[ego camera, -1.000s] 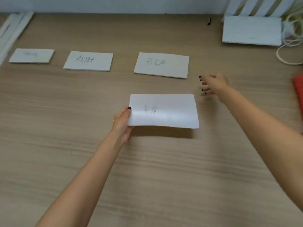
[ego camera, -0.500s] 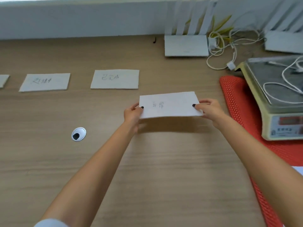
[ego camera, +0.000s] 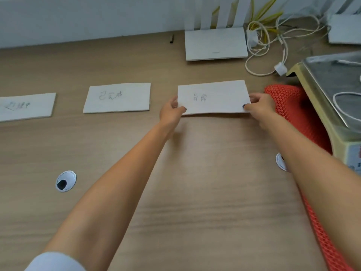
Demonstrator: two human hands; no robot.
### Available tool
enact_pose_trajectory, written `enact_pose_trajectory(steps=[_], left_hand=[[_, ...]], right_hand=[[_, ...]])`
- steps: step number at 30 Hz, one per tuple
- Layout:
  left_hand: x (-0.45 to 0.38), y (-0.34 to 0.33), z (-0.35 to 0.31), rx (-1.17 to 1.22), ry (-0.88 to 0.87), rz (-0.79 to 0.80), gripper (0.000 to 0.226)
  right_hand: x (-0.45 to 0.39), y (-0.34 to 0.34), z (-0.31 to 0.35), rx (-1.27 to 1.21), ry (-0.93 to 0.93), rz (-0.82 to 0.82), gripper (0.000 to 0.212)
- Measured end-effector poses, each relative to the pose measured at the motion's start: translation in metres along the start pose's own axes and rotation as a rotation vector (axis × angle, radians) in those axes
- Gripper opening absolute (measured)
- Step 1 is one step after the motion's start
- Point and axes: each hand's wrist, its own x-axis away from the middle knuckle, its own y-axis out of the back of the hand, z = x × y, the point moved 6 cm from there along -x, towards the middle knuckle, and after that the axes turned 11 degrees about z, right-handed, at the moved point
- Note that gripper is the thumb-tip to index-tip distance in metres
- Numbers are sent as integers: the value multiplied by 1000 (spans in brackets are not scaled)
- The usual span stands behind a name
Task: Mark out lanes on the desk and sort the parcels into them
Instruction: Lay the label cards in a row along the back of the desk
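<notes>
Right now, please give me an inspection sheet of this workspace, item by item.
Surface: wooden desk, two grommet holes.
Job's things: held label card; two label cards lying to its left; no parcels seen.
Clutter: scale on orange mat; two white router-like boxes.
Grippers: left hand and right hand pinch the card's ends.
Cables: white cables tangled, some yellow.
Surroundings: pale wall.

White label cards [ego camera: 214, 97] bearing dark handwriting; desk [ego camera: 195, 192] pale wood-grain; orange mesh-patterned mat [ego camera: 283, 94] at 3 o'clock; yellow cables [ego camera: 261, 14] at 1 o'clock.
</notes>
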Motion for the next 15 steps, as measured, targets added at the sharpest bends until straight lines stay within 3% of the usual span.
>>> enact_pose_trajectory(steps=[12,15], left_hand=[[-34,4,-6,25,-75,6,54],[-23,21,-3,-40,-45,-99,43]], right_hand=[[-34,-3,-6,103,36,-18,63],[-28,-2,-7,139,38,-28,64]])
